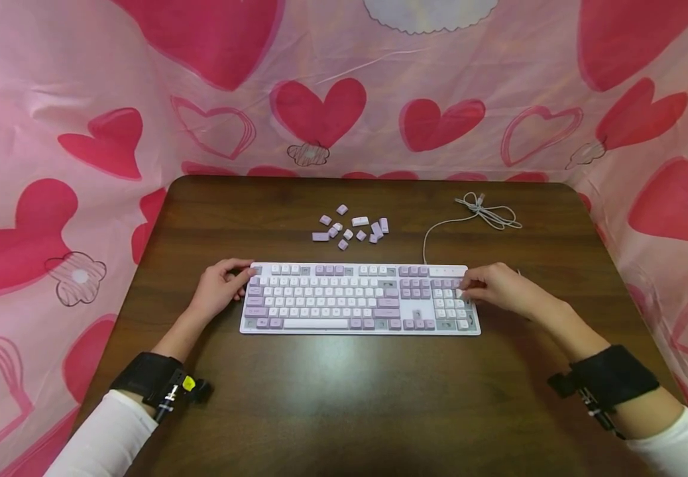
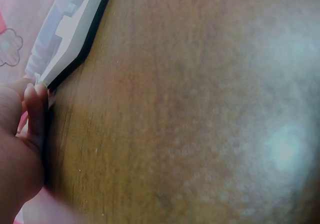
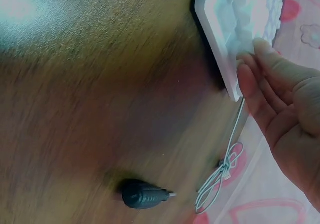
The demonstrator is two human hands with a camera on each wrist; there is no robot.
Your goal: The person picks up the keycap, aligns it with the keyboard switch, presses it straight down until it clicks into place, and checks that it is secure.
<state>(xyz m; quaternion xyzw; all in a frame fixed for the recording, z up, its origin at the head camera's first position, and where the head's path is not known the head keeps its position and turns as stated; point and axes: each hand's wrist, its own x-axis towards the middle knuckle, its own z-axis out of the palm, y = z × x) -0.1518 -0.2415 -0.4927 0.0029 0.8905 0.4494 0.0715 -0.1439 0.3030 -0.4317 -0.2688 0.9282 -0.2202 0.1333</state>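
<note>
A white and lilac keyboard [image 1: 332, 298] lies flat on the table, with some key positions bare and grey. At its upper left corner my left hand [image 1: 219, 288] holds the edge, fingertips bent against the white frame [image 2: 70, 51]. My right hand [image 1: 502, 286] is at the other end, its bent thumb and fingers [image 3: 255, 84] gripping the keyboard by the number pad side. Part of that upper right corner is hidden beneath the fingers. Behind the keyboard lie several loose keycaps [image 1: 360, 221], lilac and white, some of them long.
A grey-white cable [image 1: 448, 220] leaves the keyboard's back edge and ends in a tied bundle [image 1: 490, 213]. Beside the right hand lies a dark stubby tool [image 3: 144, 194] with a short metal tip. Pink heart-printed cloth [image 1: 380, 66] surrounds the wooden table [image 1: 332, 397].
</note>
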